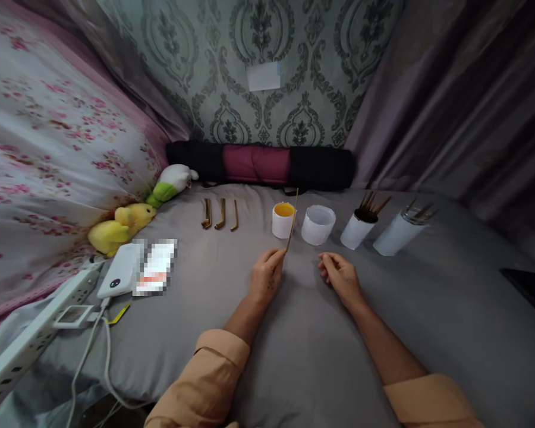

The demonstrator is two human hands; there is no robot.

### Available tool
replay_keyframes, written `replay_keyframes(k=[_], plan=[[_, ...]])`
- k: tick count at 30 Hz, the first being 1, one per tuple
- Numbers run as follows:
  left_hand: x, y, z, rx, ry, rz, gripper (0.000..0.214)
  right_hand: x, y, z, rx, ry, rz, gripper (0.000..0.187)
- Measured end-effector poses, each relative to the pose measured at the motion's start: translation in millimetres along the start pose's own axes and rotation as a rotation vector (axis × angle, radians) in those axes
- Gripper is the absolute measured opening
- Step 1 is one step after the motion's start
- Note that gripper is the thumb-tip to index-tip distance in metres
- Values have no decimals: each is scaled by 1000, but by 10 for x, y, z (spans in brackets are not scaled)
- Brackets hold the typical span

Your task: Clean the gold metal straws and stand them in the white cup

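My left hand (267,274) is closed around the lower end of a thin golden-brown stick (292,220), which points up and slightly right. Behind that stick stands a white cup with yellow inside (280,227). To its right is a wider white cup (317,230) with a pale interior. My right hand (341,278) is in front of the wide cup, apart from it, with curled fingers pressed together and nothing visible in them. Farther right, a tilted white container (355,234) and a taller white container (395,241) hold several thin brown sticks.
Short bent golden sticks (220,215) lie in small groups at left. Beyond are a black and maroon roll (256,163) and plush toys (125,227). A power bank (121,270), cables and a power strip (31,339) occupy the left edge. A dark flat device (528,291) lies at right.
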State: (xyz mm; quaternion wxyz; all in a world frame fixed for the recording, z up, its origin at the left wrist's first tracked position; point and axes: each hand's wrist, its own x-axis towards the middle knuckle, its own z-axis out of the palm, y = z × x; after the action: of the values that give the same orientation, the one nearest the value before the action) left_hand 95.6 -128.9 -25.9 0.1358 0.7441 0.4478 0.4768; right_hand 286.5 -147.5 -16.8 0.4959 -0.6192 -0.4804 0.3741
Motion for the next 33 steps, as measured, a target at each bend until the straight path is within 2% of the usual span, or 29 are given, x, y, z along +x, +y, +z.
replay_keyframes(k=[19,28,33], plan=[[-16,106,-54,301,-246,187,31,-75,-108,6,180,-98,-22,31],[-8,124,-44,343,-309,250,31,-70,-127,1,339,-125,93,33],[-12,130,-38,352,-333,256,31,-69,-129,-6,390,-159,112,31]])
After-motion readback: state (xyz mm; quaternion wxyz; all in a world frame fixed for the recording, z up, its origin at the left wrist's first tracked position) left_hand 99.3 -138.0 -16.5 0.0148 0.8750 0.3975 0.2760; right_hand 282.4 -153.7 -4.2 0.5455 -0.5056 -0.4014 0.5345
